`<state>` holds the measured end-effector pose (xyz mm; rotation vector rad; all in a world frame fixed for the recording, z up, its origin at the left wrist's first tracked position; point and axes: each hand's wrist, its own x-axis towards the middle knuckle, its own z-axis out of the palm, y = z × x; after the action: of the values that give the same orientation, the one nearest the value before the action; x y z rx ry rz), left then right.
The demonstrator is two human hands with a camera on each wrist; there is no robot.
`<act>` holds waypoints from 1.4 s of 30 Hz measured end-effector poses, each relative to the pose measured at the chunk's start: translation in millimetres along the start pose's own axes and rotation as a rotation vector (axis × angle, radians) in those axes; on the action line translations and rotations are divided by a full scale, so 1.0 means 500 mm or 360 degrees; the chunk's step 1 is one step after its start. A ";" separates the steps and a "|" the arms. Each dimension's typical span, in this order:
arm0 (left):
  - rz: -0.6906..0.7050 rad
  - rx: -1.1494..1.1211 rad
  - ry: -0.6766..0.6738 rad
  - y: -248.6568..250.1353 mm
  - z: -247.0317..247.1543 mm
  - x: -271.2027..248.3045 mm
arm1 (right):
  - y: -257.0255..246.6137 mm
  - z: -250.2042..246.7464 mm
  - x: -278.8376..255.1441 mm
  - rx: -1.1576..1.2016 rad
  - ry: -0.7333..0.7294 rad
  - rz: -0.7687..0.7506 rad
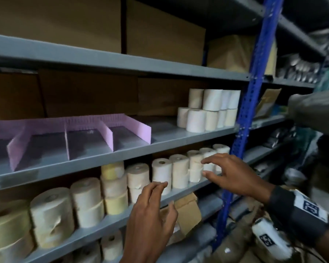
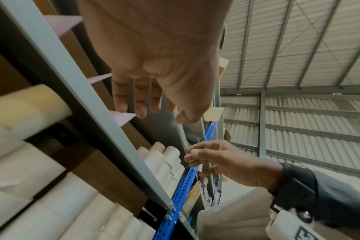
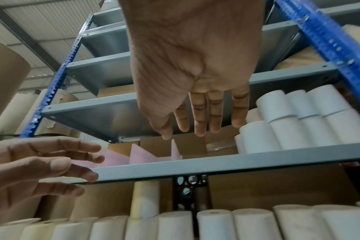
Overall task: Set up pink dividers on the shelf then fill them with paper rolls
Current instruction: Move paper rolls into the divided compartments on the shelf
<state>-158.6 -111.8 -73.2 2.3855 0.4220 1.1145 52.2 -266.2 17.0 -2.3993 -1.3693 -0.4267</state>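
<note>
Both hands empty. Left hand [image 1: 152,211] fingers straight & close together, tips near a cream roll at the front edge of the lower shelf [image 1: 179,192]; contact can't be judged through the blur. Right hand [image 1: 234,173] fingers spread & relaxed, hovering in front of the row of paper rolls [image 1: 179,171] on that shelf, gripping nothing. Black strap w/ a white tagged block on the right wrist.

Pink dividers [image 1: 70,135] stand on the middle shelf [image 1: 122,154], left part: a thin, flat pink back strip w/ a toothed top edge, plus upright cross-panels making open bays, all empty of rolls. Far right on the same shelf, a stack of rolls [image 1: 209,111], two tiers, white to cream, short cylinders w/ hollow cores.

Lower shelf rolls stand upright, cream & some pale yellow, bigger ones to the left w/ torn, wrinkled wrap. Shelves are grey painted metal; blue perforated upright [image 1: 243,118] at right. Brown cardboard boxes [image 1: 160,29] on the top shelf & behind the dividers. Wrist views show a corrugated metal roof & walls w/ steel beams.
</note>
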 end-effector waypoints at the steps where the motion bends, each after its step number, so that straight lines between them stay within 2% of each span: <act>1: 0.0004 -0.0001 -0.0002 0.016 0.034 0.026 | 0.040 -0.007 0.014 0.0000 0.0020 0.0005; 8: -0.0036 -0.0100 0.0078 0.082 0.188 0.179 | 0.224 -0.028 0.117 0.0085 0.0081 0.0041; 18: -0.0093 -0.0115 0.0142 0.057 0.350 0.363 | 0.347 -0.006 0.299 0.0077 0.0129 0.0027; 21: -0.0047 -0.0156 0.0203 0.031 0.396 0.433 | 0.366 -0.002 0.383 -0.0003 0.0156 -0.0047; 24: -0.0112 -0.0144 0.0168 0.009 0.439 0.516 | 0.382 -0.004 0.471 -0.0064 0.0135 -0.0107; 31: -0.0214 0.0087 0.0047 -0.017 0.494 0.651 | 0.395 0.007 0.604 -0.0170 -0.0084 -0.0188; 36: -0.0206 0.0367 -0.0034 -0.033 0.499 0.671 | 0.394 0.021 0.641 -0.0308 -0.0254 -0.0216; 42: -0.0192 0.0558 -0.0117 -0.035 0.508 0.668 | 0.393 0.006 0.640 -0.0217 -0.0258 -0.0362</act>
<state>246.2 -16.1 -12.8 2.6476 0.7798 0.9593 379.3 -113.6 120.4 -2.4400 -1.7472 -0.4015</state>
